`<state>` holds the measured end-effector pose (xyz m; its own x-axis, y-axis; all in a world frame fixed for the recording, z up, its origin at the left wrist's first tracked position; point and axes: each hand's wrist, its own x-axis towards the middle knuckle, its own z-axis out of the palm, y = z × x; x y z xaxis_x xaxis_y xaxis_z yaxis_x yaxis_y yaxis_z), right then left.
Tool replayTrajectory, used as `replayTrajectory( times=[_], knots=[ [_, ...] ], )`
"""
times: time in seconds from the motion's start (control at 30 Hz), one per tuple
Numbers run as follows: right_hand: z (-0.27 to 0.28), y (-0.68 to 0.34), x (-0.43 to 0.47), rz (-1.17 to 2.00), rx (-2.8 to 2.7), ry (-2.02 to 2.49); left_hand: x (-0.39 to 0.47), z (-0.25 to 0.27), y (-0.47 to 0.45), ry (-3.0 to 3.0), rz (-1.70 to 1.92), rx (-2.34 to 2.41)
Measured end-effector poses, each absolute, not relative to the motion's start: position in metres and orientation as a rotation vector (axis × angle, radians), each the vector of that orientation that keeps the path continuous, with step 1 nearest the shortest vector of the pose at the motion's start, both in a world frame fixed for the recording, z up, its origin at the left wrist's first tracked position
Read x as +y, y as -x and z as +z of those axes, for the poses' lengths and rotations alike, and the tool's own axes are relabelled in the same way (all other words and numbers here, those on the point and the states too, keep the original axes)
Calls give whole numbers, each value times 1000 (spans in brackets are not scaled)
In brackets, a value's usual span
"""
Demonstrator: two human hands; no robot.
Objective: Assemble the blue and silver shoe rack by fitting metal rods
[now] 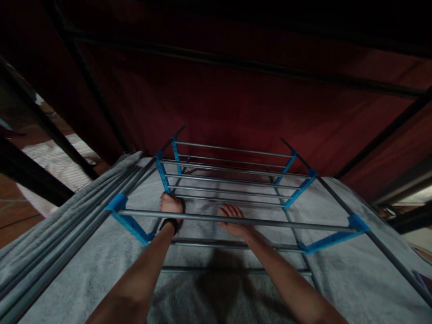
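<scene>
A rack of grey metal tubes [236, 219] with blue plastic connectors [164, 175] lies on its side over a grey blanket [111, 279]. My left hand [171, 204], with a dark band at the wrist, is closed at the lower end of a blue connector, around the rack's lower left tube. Its fingertips are partly hidden. Between the crossbars, my right hand [232, 219] rests with fingers stretched out, palm down over the blanket and holding nothing. One crossbar passes in front of it. Another blue connector [337, 236] joins the tubes on the right.
Behind the rack hangs a dark red cloth [229, 103] crossed by a dark frame bar [202, 56]. Dark posts [30, 166] stand at the left, beside a striped cloth [60, 171] on the brown floor. Long ridges along the blanket's left side may be folds or tubes.
</scene>
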<state>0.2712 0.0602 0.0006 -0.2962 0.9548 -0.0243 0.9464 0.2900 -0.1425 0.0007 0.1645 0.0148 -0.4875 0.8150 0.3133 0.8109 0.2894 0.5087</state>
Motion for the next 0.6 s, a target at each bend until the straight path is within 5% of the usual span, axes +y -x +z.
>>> replayTrajectory(
  times=[0.6],
  knots=[
    [-16,-277,61,88,-2478,1740,155,-3,-3,-1689,827,2568]
  ],
)
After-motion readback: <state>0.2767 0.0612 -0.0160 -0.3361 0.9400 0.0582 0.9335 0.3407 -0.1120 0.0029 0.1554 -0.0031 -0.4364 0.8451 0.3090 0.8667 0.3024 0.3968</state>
